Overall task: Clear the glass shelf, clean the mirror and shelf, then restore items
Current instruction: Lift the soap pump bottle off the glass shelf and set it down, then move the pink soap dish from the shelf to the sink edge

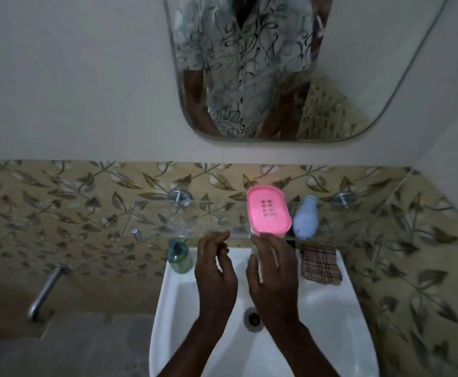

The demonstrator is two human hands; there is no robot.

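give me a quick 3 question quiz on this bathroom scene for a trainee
1. True or false: the pink soap dish sits on the glass shelf.
2. What lies on the sink rim at its right back corner? A) a checked cloth B) a sponge C) a toothbrush
3. Fill in: beside the soap dish, on its right, lies a pale blue ____.

Key
1. True. The right hand is just below it, while the left hand holds nothing.
2. A, the checked cloth.
3. Bottle, lying on its side on the shelf.
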